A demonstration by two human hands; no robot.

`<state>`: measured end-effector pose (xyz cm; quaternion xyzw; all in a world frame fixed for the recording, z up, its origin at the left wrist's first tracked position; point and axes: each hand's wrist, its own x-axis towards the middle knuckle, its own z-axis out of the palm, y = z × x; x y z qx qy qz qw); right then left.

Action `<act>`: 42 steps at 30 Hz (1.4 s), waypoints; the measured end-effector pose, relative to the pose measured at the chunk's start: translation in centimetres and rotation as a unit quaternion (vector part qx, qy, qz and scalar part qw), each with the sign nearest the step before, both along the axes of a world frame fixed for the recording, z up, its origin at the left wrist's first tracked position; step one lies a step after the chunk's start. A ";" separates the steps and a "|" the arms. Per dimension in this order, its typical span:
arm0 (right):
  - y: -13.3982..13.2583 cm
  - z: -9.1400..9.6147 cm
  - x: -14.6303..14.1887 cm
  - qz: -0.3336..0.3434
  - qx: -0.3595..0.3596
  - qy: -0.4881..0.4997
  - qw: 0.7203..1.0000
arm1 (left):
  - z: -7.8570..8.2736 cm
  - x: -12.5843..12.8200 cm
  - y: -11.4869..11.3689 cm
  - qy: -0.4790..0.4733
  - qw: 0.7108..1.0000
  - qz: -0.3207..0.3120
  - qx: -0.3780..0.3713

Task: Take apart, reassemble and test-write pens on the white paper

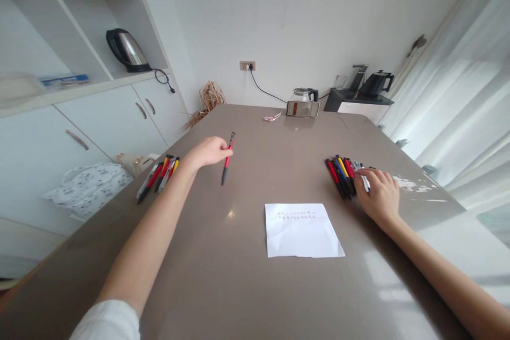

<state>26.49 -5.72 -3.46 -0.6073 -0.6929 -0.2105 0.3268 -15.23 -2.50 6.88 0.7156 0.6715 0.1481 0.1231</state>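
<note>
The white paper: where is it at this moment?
In the head view, the white paper lies on the table slightly right of the middle, below and to the left of the pens at the right hand.

A slim red-and-black pen (227, 163) slants beyond and left of the paper (305, 239); red, yellow, blue and black pens (343, 176) lie bunched beyond its right.
</note>
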 end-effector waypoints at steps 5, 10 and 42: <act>-1.3 5.3 -5.0 0.110 -0.119 0.107 0.981 | 1.6 8.9 -2.9 -0.065 0.985 -0.159 -0.016; -2.4 9.8 -11.2 0.217 -0.267 0.161 0.925 | 0.4 14.3 -5.3 -0.058 0.967 -0.245 0.041; -3.0 7.3 -12.5 0.210 -0.191 0.358 0.890 | -3.1 16.5 -6.4 -0.417 0.881 -0.180 -0.136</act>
